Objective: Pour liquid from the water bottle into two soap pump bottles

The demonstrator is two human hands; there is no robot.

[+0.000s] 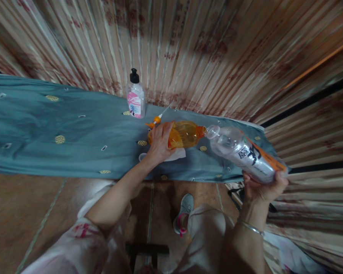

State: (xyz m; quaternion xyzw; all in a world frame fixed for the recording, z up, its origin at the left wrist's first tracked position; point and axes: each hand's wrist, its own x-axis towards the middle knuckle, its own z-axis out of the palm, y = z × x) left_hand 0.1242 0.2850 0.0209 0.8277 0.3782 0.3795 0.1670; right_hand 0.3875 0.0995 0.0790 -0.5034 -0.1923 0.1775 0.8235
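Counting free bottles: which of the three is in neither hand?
The black-topped bottle with the pink label, standing near the curtain; the left hand holds the orange bottle, the right hand the orange-labelled clear bottle.

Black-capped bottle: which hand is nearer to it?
Left. The left hand, on the orange bottle, is in front and right of the black-capped bottle; the right hand, holding the large bottle, is much farther right.

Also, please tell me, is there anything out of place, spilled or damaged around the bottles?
The orange pump looks out of place: it lies on the cloth, off any bottle. The orange bottle in the left hand has no top on. I see no spill or damage.
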